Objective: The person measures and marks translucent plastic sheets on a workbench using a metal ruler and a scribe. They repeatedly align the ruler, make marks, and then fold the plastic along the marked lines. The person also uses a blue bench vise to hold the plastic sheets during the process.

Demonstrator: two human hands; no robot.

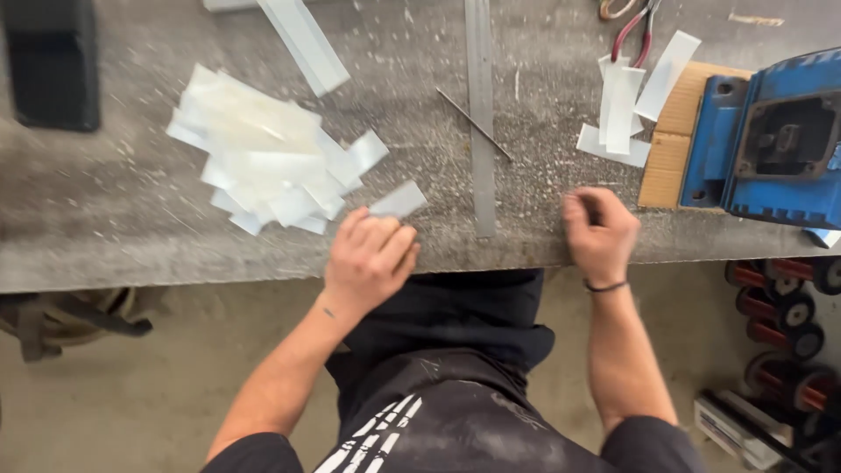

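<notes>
My left hand rests at the workbench's front edge and pinches one white plastic strip that sticks out past its fingers. Just left of it lies a loose heap of similar translucent white strips. My right hand is curled at the bench edge further right, fingers closed; whether anything is inside them cannot be seen. A long metal ruler lies between the two hands, running away from me.
A thin dark rod crosses the ruler. More white strips lie at the back right beside red-handled pliers, a wooden board and a blue machine housing. A dark box stands back left. Copper-wound rotors lie on the floor.
</notes>
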